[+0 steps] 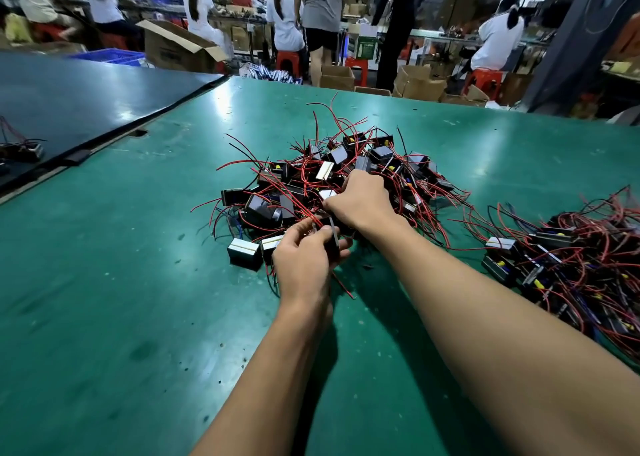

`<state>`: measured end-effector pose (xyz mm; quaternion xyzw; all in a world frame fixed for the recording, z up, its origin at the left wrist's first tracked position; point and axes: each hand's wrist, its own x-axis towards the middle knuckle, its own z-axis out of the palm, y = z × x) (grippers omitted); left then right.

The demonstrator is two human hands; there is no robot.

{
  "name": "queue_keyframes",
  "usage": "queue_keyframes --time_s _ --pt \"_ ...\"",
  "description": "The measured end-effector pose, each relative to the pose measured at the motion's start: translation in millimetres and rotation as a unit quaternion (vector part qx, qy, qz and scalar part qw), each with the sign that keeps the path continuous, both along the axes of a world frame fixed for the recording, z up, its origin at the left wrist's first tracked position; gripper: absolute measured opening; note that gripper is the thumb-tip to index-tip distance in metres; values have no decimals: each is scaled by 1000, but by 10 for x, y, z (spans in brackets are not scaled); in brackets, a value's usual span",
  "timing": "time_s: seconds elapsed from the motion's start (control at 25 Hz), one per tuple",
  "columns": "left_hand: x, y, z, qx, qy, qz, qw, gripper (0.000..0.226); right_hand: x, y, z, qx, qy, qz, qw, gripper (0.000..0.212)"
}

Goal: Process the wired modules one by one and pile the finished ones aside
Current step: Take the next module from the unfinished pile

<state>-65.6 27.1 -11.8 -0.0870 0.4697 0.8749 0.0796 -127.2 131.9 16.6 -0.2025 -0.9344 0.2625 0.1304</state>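
A tangled heap of small black modules with red and black wires (332, 178) lies in the middle of the green table (138, 300). My left hand (304, 261) grips a thin dark tool (333, 237) at the heap's near edge, among red wires. My right hand (360, 199) reaches into the heap, its fingers curled round a module that is mostly hidden. A second pile of the same wired modules (571, 265) sits at the right of the table. Two modules with silver tops (244, 253) lie loose just left of my left hand.
A dark raised board (86, 109) covers the far left, with a few more wired modules (20, 147) at its left edge. Beyond the table stand cardboard boxes (180, 47), red stools and several seated and standing people at other benches.
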Motion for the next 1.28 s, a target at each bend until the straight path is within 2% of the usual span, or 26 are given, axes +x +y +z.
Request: queue_keyframes --time_s 0.12,0.2,0.28,0.36,0.44,0.52,0.6,0.64,0.68,0.72,0.8,0.92,1.04,1.12,1.2,1.28 --pt "-14 13 -18 1 -29 -3 1000 16 72 8 24 39 9 36 999 20" --pt "2 33 0 13 -42 -7 999 21 133 63 51 46 13 47 998 25" --pt "14 32 11 5 -41 -10 999 23 193 146 91 5 27 44 999 22" --pt "17 19 7 -21 -24 -9 999 19 282 245 163 -115 46 40 991 17" --pt "18 14 10 -40 -8 -8 999 19 428 370 234 -319 61 48 944 19" --pt "35 16 19 -47 1 -19 999 27 638 513 292 -504 74 53 859 21" --pt "77 27 42 -57 14 -36 998 27 837 666 299 -611 74 56 786 24" --pt "107 33 55 -67 21 -44 997 26 918 726 281 -638 65 59 765 25" --pt "127 35 64 -75 26 -48 996 25 977 761 255 -644 54 60 761 26" --pt "143 36 71 -81 28 -50 995 26 1007 779 216 -628 47 56 774 26" --pt "165 45 70 -89 27 -53 994 29 1007 802 133 -546 51 28 836 26" --pt "173 59 47 -100 23 -46 994 30 903 770 32 -380 57 8 923 23" --pt "135 54 6 -85 -29 -24 996 15 806 697 -48 -193 21 25 981 22" --pt "119 39 -33 -77 -67 -15 995 14 771 653 -69 -100 -66 47 992 26" --pt "101 36 -69 -86 -82 -3 993 27 752 613 -72 -44 -149 58 986 30" --pt "91 44 -77 -92 -79 5 993 33 720 571 -36 32 -144 37 988 30"
